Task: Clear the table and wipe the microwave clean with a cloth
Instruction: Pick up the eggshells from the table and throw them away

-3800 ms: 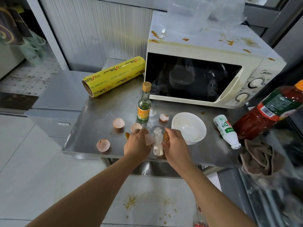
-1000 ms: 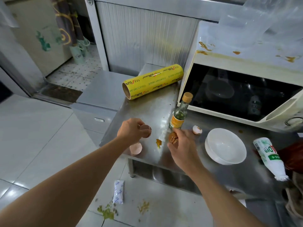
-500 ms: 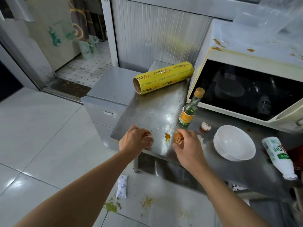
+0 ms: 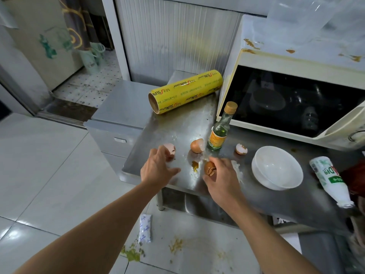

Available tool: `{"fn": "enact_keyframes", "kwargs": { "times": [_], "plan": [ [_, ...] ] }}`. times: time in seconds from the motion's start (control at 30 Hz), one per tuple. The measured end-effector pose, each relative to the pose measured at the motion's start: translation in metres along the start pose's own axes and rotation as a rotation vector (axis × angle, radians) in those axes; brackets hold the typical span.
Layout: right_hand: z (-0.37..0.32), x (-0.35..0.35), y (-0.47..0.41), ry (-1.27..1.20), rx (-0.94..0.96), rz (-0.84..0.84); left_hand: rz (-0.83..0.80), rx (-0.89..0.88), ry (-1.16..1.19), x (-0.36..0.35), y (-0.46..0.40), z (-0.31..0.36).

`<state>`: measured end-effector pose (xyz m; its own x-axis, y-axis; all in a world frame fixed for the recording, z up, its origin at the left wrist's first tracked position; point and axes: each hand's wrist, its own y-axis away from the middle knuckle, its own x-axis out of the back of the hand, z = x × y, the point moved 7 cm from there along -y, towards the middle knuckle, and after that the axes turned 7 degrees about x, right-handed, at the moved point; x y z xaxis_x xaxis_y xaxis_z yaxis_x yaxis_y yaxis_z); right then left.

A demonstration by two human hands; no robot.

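Near the frame's centre, the left hand (image 4: 158,171) reaches with loose, spread fingers to a pale eggshell (image 4: 169,149) — touching it, not gripping. The right hand (image 4: 221,178) pinches a brown eggshell (image 4: 209,168) over the steel table (image 4: 177,123). The stained microwave (image 4: 296,91) sits upper right.

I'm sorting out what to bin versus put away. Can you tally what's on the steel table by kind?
Eggshell pieces: 4
Bottles: 2
Bowl: 1
Cling wrap roll: 1
Microwave: 1
Total: 9
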<state>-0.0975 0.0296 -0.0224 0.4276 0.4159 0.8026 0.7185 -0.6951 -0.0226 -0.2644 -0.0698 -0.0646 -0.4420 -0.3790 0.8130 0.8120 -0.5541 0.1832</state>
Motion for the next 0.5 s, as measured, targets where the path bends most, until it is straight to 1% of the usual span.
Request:
{"fn": "enact_keyframes", "kwargs": {
  "times": [0.13,0.33,0.43,0.5],
  "plan": [
    [0.003,0.001,-0.003,-0.003,-0.015,0.016,0.009,0.004,0.002,-0.001,-0.005,0.006],
    [0.008,0.008,-0.01,0.016,-0.039,0.039,0.139,0.024,0.01,0.006,-0.018,0.007],
    [0.01,0.01,-0.013,0.023,-0.043,0.044,0.171,0.012,-0.041,0.008,-0.029,0.01],
    [0.011,0.01,-0.015,0.024,-0.036,0.048,0.153,0.022,-0.081,0.007,-0.037,0.011]
  ]
}}
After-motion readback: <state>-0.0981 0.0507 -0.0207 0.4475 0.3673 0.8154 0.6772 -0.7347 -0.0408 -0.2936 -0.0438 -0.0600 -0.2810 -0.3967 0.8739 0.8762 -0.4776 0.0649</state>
